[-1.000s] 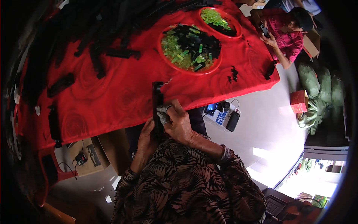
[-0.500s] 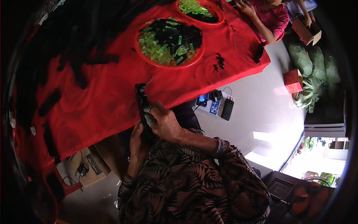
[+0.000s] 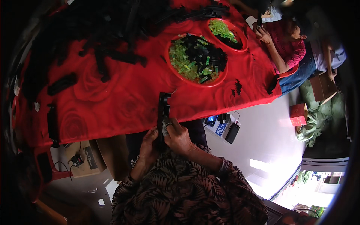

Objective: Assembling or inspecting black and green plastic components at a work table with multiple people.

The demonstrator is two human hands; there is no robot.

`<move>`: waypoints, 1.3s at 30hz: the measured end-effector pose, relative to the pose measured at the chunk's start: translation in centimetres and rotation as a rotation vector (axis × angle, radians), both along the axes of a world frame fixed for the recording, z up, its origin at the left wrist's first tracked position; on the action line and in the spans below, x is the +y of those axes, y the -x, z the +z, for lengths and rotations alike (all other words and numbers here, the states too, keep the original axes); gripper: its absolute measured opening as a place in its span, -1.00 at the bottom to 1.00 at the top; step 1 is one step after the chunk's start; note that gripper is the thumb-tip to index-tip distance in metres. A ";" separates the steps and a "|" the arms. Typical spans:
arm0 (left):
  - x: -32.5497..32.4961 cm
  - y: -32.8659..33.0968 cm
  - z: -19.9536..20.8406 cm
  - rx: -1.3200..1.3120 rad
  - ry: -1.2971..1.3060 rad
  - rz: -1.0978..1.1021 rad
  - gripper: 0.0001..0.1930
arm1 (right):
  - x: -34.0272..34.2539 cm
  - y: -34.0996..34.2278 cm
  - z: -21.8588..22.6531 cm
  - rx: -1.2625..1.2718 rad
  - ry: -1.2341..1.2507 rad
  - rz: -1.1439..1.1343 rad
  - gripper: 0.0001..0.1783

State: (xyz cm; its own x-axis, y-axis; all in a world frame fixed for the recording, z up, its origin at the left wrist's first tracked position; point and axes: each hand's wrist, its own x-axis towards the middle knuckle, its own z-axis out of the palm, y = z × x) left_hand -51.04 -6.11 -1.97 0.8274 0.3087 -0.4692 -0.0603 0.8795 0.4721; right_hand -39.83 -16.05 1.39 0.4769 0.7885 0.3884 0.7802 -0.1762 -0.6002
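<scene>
A long, narrow black plastic part [image 3: 163, 107] stands nearly upright in front of me at the near edge of the red-covered table [image 3: 127, 108]. My left hand [image 3: 148, 145] grips its lower end from the left, with the thumb along it. From the right, my right hand [image 3: 178, 138] has curled fingers closed on the same part. Grey material [image 3: 165, 128] shows at those fingers, and I cannot tell whether it is a wrap or something held. The part's bottom end is hidden between my hands.
A red bowl [image 3: 195, 84] with yellow-green vials and black pieces sits beyond my hands, a similar bowl [image 3: 240, 48] behind it. Black plastic parts [image 3: 62, 84] lie at the left. A person in pink [image 3: 288, 48] works at the far right. A box [image 3: 299, 114] stands on the floor.
The view has turned, so table, bowls and hands appear farther right and lower. Both hands keep their hold on the black part. The co-worker's raised hand now shows a dark piece.
</scene>
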 end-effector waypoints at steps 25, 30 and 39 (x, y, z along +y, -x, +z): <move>-0.7 -0.1 0.5 0.037 0.049 0.114 -0.82 | 0.8 -0.1 1.1 0.308 0.035 -0.206 -0.61; -0.4 0.0 0.4 -0.009 0.088 0.060 -0.80 | 1.1 0.2 1.9 0.371 -0.003 -0.239 -0.61; -0.8 0.0 1.3 0.030 -0.102 0.004 -0.78 | 0.7 0.2 1.2 0.868 -0.161 -0.091 -0.62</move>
State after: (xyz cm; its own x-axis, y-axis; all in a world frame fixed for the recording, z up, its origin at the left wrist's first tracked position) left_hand -51.02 -6.87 -0.71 0.8120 0.3595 -0.4599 -0.0486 0.8267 0.5605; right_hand -40.00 -15.40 2.54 0.7130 0.7002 -0.0361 0.0254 -0.0772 -0.9967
